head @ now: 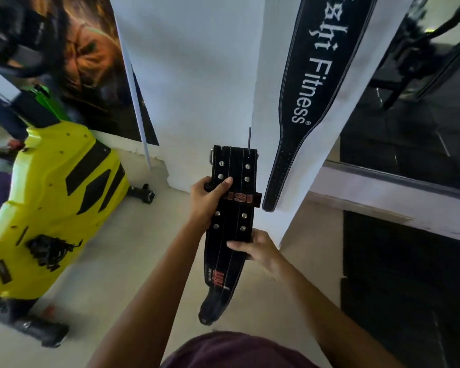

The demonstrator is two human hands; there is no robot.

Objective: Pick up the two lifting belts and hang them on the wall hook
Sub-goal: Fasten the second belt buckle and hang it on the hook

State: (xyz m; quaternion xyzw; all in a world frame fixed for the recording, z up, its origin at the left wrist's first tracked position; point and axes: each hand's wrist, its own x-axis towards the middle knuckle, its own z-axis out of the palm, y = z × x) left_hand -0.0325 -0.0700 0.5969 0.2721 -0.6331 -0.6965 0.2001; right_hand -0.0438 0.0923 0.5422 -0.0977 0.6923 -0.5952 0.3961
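A black studded lifting belt (230, 221) with red USI lettering is held upright in front of the white pillar (197, 88). My left hand (210, 200) grips its left edge near the middle. Lower down, my right hand (258, 248) holds its right edge. The belt's top end, with a metal buckle, sits just below a thin dark hook pin (249, 138) on the pillar's corner. A second black belt (311, 83), printed with white "Fitness" lettering, hangs down the pillar's right face; its top is out of frame.
A yellow-green exercise machine (53, 208) stands on the floor at the left, under a wall poster (85, 54). To the right a mirror or glass panel (414, 115) sits above a white ledge (398, 197). Beige floor (133, 248) lies below the hands.
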